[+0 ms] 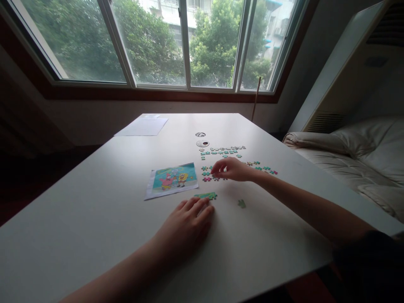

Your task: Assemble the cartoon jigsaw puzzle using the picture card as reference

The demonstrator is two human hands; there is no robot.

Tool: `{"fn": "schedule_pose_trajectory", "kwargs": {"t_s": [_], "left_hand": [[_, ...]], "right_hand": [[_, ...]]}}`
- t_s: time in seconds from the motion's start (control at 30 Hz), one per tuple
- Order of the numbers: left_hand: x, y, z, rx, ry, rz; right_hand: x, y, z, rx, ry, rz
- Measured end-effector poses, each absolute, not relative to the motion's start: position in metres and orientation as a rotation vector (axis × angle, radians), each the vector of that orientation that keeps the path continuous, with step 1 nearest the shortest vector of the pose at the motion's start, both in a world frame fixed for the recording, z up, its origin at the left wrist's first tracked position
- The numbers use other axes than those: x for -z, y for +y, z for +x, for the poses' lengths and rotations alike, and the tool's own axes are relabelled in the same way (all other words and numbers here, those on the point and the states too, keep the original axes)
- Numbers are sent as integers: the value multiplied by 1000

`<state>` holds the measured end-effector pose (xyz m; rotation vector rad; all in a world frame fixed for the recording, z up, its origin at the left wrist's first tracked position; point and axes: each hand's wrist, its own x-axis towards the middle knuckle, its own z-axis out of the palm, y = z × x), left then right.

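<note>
**Head view: jigsaw in progress on a white desk**

So I'm standing by while someone sits at a big white desk point(94, 210) under the window point(158, 42), with both bare arms stretched out over it.

The left hand point(186, 225) lies flat and open, palm down, holding nothing. Its fingertips sit just short of a green strip point(206, 195) of joined pieces, close but not quite touching as far as I can see.

The right hand point(232, 169) is further out, with its fingers curled and pinched together at the near edge of the loose puzzle pieces point(221, 152). I can't tell if it's actually got one or is only touching them. Those pieces are scattered in rough rows toward the middle of the desk, mostly teal with a few pink ones.

A single green piece point(241, 203) sits alone between the two arms. The reference picture point(172, 180), a cartoon print, lies just left of the pieces. A sheet of paper point(142, 126) is at the far left corner, and pale bedding point(362, 155) is off to the right.
</note>
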<state>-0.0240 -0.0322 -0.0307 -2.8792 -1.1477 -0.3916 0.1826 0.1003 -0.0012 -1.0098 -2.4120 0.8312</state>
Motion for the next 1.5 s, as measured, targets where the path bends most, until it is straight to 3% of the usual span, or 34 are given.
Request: {"fn": "schedule_pose_trajectory", "kwargs": {"t_s": [0.2,0.87,1.13,1.5], "left_hand": [[29,-34,-23,366,-1162,-2887],[31,-32,-25,373,-1154,-2886],[32,-32,-25,339,-1155,-2885],[33,-31,-25,351,-1150,-2883]], "right_hand": [[8,64,201,-974,-2301,-1042],[10,61,211,-496,-2413,-1415],[8,76,231,-805,-2588,-1096],[6,72,221,-697,-2693,-1060]]}}
